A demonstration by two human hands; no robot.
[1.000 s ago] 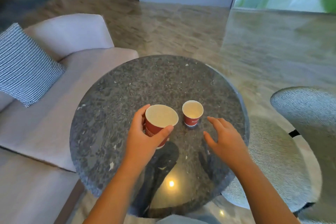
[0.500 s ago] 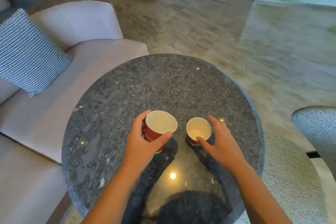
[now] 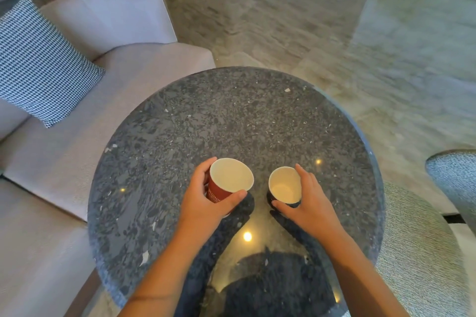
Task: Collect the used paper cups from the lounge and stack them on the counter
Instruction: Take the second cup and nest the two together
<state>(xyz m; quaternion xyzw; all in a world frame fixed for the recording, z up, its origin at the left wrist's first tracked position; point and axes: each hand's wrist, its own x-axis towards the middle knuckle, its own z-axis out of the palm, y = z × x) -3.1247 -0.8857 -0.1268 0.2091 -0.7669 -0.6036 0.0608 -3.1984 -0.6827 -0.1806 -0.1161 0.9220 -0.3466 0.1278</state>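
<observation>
Red cup (image 3: 217, 192) is gripped in my left hand (image 3: 201, 203), fingers (image 3: 203, 171) and thumb curled round it, over the near middle of the stone bench (image 3: 231, 116). My right hand (image 3: 311, 206) wraps the second cup (image 3: 284, 185), just to its right.

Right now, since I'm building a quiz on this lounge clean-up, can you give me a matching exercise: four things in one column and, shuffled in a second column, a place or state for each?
Things:
1. larger cup
2. smaller cup
3. checked cushion
4. round table

Places or states:
A. lies on the sofa
B. gripped by the right hand
C. dark, speckled, glossy top
D. gripped by the left hand

Pairs: 1-D, 2-B, 3-A, 4-C.
</observation>
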